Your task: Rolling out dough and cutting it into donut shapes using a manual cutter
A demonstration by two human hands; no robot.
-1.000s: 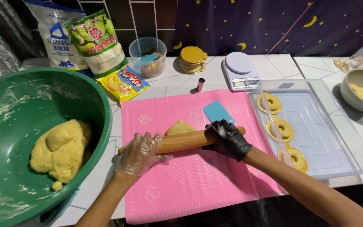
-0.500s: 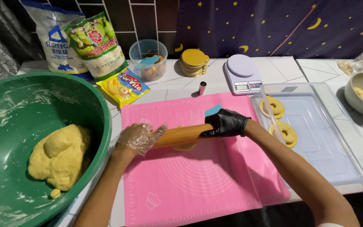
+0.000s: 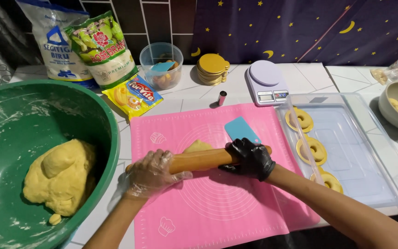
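- a wooden rolling pin [image 3: 203,159] is gripped at both ends and lies across the middle of the pink silicone mat [image 3: 217,203].
- the left hand [image 3: 152,173], in a clear plastic glove, is curled closed round the pin's left end, just at the mat's left edge.
- the right hand [image 3: 250,158], in a black glove, is closed over the right end of the pin.
- a small piece of yellow dough [image 3: 196,146] is seen on the mat, pressed under the pin's far side.
- a blue scraper [image 3: 240,129] lies just beyond the right hand, on the mat.
- the near half of the mat is left bare.
- the mat is hemmed by a green bowl [image 3: 102,115] with a dough lump [image 3: 61,175] on the left and a clear tray [image 3: 365,152] with ringed pieces [image 3: 315,150] on the right.
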